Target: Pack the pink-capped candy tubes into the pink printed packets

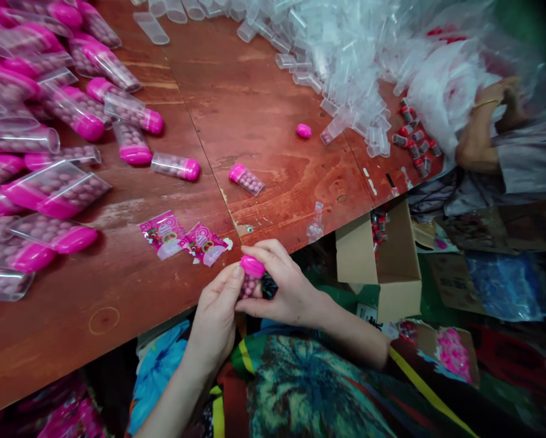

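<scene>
Both my hands hold one small clear tube of pink candy balls with a pink cap (251, 274), just off the near edge of the brown wooden table (236, 103). My left hand (217, 310) pinches the tube from the left, thumb by the cap. My right hand (282, 283) wraps round it from the right. Two pink printed sachets (181, 236) lie on the table just beyond my hands. A finished capped tube (246, 179) and a loose pink cap (304, 130) lie farther out.
Several filled pink-capped tubes (49, 121) are heaped at the left. Empty clear tubes (327, 55) pile up at the far right beside plastic bags and small red-capped tubes (414, 137). Another person's arm (480, 131) rests there. An open cardboard box (382, 261) stands below the table edge.
</scene>
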`<action>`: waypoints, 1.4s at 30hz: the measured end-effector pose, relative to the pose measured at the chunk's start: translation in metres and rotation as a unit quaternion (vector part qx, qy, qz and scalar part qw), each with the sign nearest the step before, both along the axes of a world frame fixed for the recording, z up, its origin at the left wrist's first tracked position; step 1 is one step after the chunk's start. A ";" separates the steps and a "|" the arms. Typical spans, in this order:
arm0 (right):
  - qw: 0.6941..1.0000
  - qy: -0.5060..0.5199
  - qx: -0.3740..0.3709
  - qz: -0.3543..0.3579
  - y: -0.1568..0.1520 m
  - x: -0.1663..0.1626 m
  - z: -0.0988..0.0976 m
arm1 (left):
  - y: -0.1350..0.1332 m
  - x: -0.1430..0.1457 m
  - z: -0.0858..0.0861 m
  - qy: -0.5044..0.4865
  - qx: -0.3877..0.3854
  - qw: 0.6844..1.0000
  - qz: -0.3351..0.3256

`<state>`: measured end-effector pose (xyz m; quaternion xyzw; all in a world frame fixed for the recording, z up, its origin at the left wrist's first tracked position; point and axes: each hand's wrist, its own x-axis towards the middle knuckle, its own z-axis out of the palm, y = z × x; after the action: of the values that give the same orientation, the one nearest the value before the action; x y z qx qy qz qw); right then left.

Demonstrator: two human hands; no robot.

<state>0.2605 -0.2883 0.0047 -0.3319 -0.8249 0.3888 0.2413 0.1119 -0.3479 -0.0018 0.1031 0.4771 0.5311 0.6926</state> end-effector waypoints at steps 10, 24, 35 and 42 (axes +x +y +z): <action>0.978 -0.189 0.089 -0.010 0.001 -0.003 0.005 | -0.005 0.010 -0.009 0.100 0.001 0.995 0.017; 0.990 -0.088 0.108 0.002 0.006 -0.001 -0.022 | -0.004 0.022 -0.009 0.121 -0.033 0.991 0.040; 0.990 -0.137 0.018 0.018 0.018 -0.004 -0.023 | 0.011 0.018 -0.017 0.151 -0.014 0.987 0.044; 0.989 -0.140 -0.010 0.034 0.021 0.006 -0.002 | 0.010 0.004 -0.005 0.283 0.018 0.957 -0.056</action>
<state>0.2661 -0.2669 0.0024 -0.3570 -0.8575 0.3550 0.1061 0.1156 -0.3375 -0.0068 0.2884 0.6368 0.4492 0.5564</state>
